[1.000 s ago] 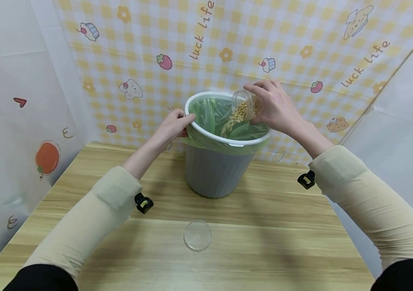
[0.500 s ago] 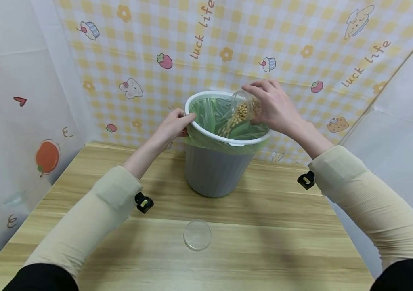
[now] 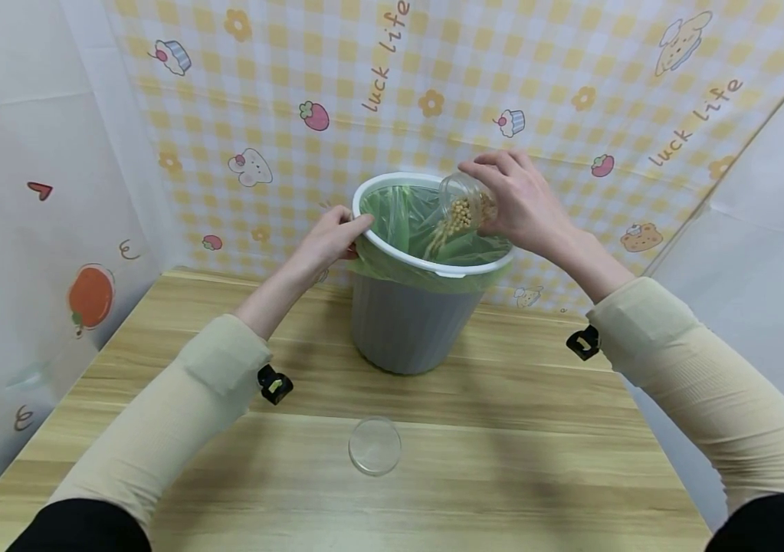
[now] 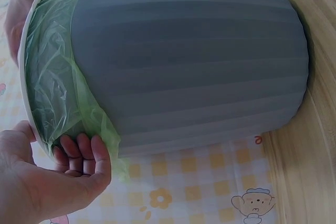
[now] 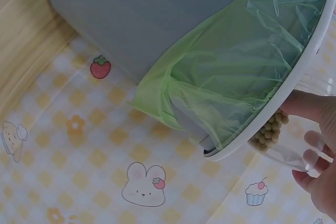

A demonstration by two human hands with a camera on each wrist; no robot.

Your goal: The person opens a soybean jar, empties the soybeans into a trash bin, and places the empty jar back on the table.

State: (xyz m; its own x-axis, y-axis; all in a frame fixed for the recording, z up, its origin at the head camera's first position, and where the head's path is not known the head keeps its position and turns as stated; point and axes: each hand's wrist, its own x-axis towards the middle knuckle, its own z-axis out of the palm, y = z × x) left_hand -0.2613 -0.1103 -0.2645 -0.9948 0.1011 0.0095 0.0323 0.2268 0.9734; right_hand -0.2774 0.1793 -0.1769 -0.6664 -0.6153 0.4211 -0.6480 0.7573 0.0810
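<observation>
The bin point(image 3: 408, 326) looks ribbed matt plastic, its liner point(image 5: 226, 64) glossy film, the table point(image 3: 495, 475) wood.

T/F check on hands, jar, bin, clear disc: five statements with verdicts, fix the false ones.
1. The right hand holds a clear jar tilted over the grey bin. True.
2. The left hand touches nothing. False: it grips the bin's white rim.
3. The jar is empty. False: pale yellow beans show inside.
4. Green liner hangs outside, below the rim. True.
5. The clear disc lies inside the bin. False: it's on the table.
</observation>
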